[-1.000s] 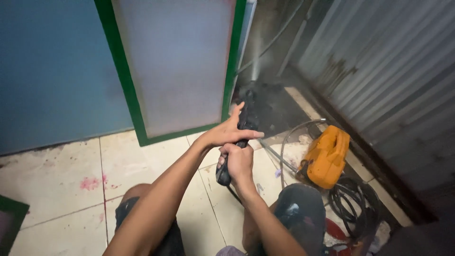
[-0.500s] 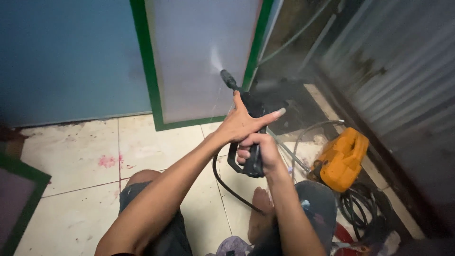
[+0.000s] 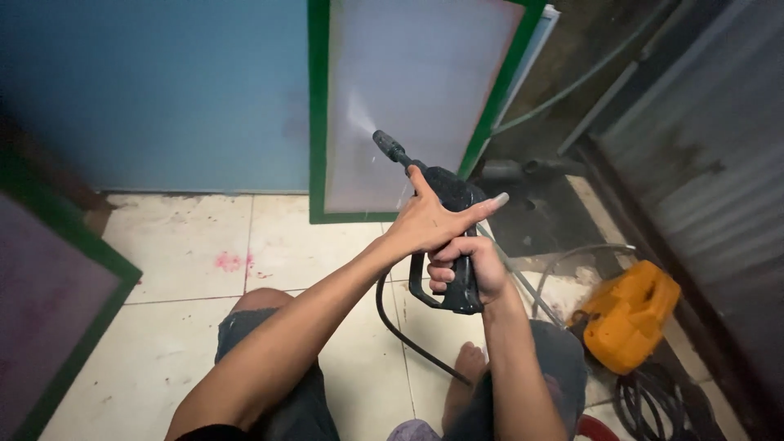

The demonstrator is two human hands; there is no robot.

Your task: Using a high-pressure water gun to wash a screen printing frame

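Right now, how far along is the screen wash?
Done: most of the green-framed screen looks pale and clean. In hand: right hand grips the spray gun, left hand steadies it, and spray hits the mesh. Left: another framed screen looks purple.

Green-framed screen [image 3: 416,98] blocking ahead; bare tiled floor [image 3: 180,245] open to its left; orange washer unit [image 3: 625,314], coiled hose [image 3: 653,400] crowding its right

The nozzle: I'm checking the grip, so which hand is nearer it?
Left. The left hand lies on the gun just behind the nozzle; the right hand grips the handle lower.
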